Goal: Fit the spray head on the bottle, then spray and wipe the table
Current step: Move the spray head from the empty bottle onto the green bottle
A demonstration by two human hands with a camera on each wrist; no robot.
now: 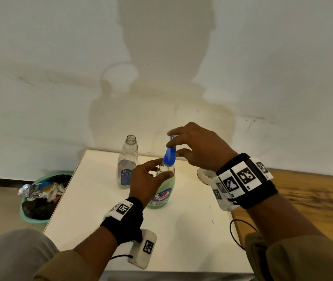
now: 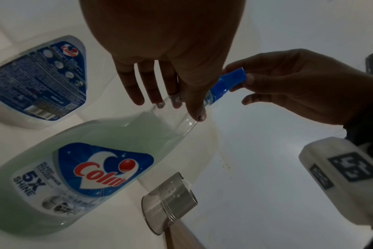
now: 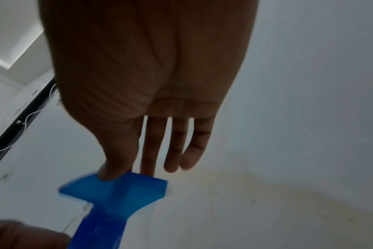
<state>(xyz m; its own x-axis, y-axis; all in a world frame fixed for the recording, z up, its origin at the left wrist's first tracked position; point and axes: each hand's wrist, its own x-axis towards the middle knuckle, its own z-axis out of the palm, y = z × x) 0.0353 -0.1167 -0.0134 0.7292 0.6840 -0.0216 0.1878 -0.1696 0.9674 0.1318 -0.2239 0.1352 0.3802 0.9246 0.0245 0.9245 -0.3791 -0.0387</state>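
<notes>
1. Head view: the bottle stood upright on the table, spray head pointing up.
2. Left wrist view: the left hand gripped the bottle's neck with curled fingers.
3. Right wrist view: the right hand pinched the spray head's top.

An empty clear bottle, uncapped and labelled, is stood upright at the bench's far side. A steel cup is seen near the right edge. A teal basin heaped with crumpled wrappers is set on the floor to the left.
</notes>
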